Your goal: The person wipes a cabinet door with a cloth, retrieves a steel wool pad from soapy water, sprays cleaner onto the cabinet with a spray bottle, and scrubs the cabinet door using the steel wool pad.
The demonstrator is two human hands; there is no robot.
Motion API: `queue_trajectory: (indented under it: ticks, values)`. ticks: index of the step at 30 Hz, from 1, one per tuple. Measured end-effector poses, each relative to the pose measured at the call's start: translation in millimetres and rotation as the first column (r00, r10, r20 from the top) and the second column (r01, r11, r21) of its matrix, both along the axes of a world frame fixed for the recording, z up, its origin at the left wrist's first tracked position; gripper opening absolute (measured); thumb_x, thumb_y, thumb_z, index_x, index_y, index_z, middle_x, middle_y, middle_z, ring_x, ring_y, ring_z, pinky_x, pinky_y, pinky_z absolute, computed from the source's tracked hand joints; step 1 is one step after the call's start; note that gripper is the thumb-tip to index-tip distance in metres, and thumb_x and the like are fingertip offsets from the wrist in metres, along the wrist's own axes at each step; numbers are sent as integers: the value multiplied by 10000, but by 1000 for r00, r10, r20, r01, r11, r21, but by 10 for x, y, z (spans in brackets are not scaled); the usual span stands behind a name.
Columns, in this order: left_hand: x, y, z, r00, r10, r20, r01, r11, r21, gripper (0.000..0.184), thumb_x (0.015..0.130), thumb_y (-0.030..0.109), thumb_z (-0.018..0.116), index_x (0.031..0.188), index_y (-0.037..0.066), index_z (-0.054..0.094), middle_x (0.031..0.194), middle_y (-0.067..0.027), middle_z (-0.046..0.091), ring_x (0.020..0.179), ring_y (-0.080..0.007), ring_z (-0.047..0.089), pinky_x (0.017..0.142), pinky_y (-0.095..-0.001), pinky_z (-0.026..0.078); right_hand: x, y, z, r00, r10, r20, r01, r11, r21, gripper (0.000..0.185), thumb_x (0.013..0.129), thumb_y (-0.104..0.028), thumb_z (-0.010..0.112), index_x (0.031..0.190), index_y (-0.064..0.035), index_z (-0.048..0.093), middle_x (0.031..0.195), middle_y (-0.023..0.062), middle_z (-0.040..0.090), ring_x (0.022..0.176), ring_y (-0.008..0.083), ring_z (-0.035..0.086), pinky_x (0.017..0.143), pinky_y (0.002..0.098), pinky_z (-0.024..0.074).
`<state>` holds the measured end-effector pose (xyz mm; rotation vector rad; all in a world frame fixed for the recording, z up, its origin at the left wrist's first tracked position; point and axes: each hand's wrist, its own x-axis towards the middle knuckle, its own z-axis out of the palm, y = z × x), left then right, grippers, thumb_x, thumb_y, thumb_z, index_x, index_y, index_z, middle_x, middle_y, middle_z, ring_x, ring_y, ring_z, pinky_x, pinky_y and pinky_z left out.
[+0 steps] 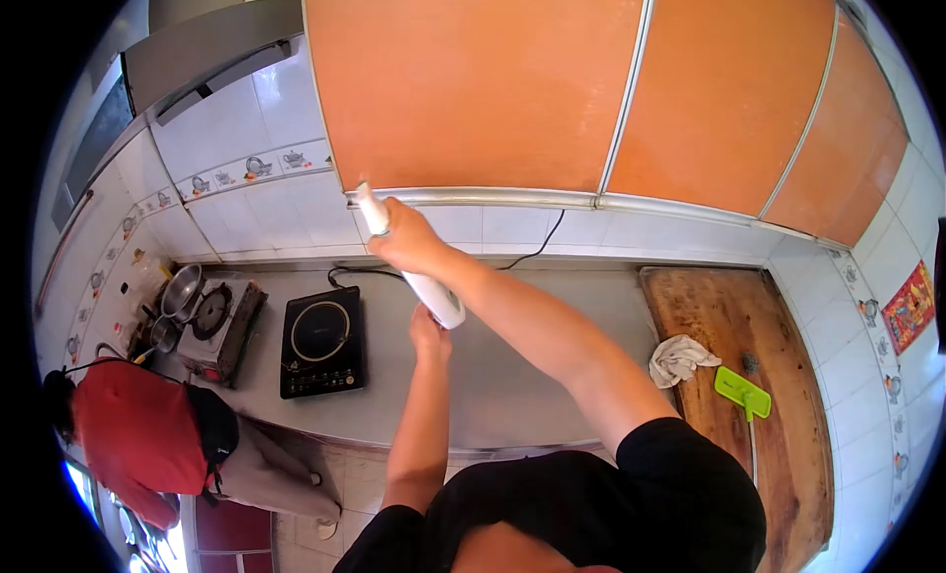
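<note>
Gripping a smooth white bottle [435, 295] near its narrower end, the right hand [406, 236] is curled round it — the left hand [430, 334] is at the rounded base, can't tell how open. It's tilted over the flat grey counter [532, 376], right of the squarish black cooktop [321, 340], left of the crumpled cloth [678, 361].

Grips a long white object [439, 299] in the right hand [402, 240], with the left hand [430, 335] at its lower end. Reaches over a counter [532, 376], right of a black cooktop [321, 351] and left of a wooden board [714, 302] bearing a green tool [739, 390]. Has a person in red [143, 415] to the left, near a stove [219, 338].
</note>
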<state>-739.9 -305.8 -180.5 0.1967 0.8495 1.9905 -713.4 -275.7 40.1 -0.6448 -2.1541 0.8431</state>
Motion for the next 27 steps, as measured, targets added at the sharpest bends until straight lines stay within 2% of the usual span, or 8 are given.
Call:
queue_trajectory:
  ticks: [5, 9, 10, 12, 16, 18, 21, 27]
  values:
    - [-55, -92, -143, 999, -35, -17, 31, 982, -187, 267, 946, 260, 503, 1166, 112, 541, 1010, -16, 573, 862, -142, 529, 794, -343, 444, 628, 258, -188, 982, -78, -175, 68, 996, -63, 320, 772, -172, 655, 1035, -27, 545, 809, 74, 593, 747, 161, 580, 659, 363, 490]
    - [66, -72, -295, 987, -146, -64, 132, 973, -192, 286, 953, 289, 530, 1178, 114, 537, 1018, -11, 579, 912, -139, 528, 801, -352, 451, 1493, 386, -244, 936, -295, -192, 266, 950, -162, 173, 769, -147, 680, 871, -51, 578, 744, 35, 604, 689, 141, 573, 637, 323, 480]
    - [135, -48, -288, 987, -152, -57, 137, 970, -203, 264, 937, 281, 550, 1142, 116, 547, 990, -11, 583, 885, -142, 534, 775, -346, 456, 1709, 459, -313, 921, -305, -242, 292, 952, -89, 231, 739, -173, 661, 861, -13, 547, 728, 101, 593, 692, 202, 595, 639, 361, 489]
    - [218, -1, -213, 986, -156, -51, 141, 965, -220, 221, 906, 264, 590, 1071, 119, 568, 936, -13, 592, 831, -148, 548, 722, -334, 467, 2001, 495, -372, 881, -402, -250, 371, 914, -164, 240, 741, -158, 660, 904, -22, 547, 766, 91, 600, 721, 204, 595, 665, 351, 489]
    - [195, 244, 218, 941, 8, -338, 4, 999, 35, 237, 925, 183, 563, 1138, 82, 544, 1001, -35, 592, 896, -145, 547, 808, -312, 459, 2220, 399, -428, 864, -425, -268, 400, 905, -144, 257, 751, -145, 654, 950, -24, 546, 815, 87, 614, 755, 209, 600, 693, 346, 488]
    - [157, 272, 693, 753, 289, -591, -184, 955, 233, 343, 942, 166, 541, 1253, 35, 479, 1198, -83, 521, 1078, -189, 503, 943, -342, 410, 2215, 407, -427, 863, -450, -228, 436, 893, -111, 227, 779, -84, 661, 973, -32, 555, 873, 38, 605, 782, 132, 576, 709, 301, 485]
    - [46, 156, 1403, 176, 598, -782, -352, 780, 517, 531, 942, 156, 526, 1395, -32, 320, 1463, -195, 289, 1358, -322, 285, 1113, -443, 234, 2279, 393, -312, 848, -461, -263, 402, 881, -248, 210, 779, -76, 656, 959, -34, 557, 872, 40, 607, 803, 137, 581, 723, 303, 487]
    - [-178, 512, 1745, -175, 538, -824, -529, 655, 540, 667, 950, 234, 521, 1451, -59, 193, 1519, -306, 114, 1422, -427, 109, 1146, -513, 88, 2352, 484, -559, 861, -187, -472, 115, 977, -179, 249, 795, -100, 671, 1008, -66, 548, 900, 15, 582, 849, 111, 570, 741, 296, 494]
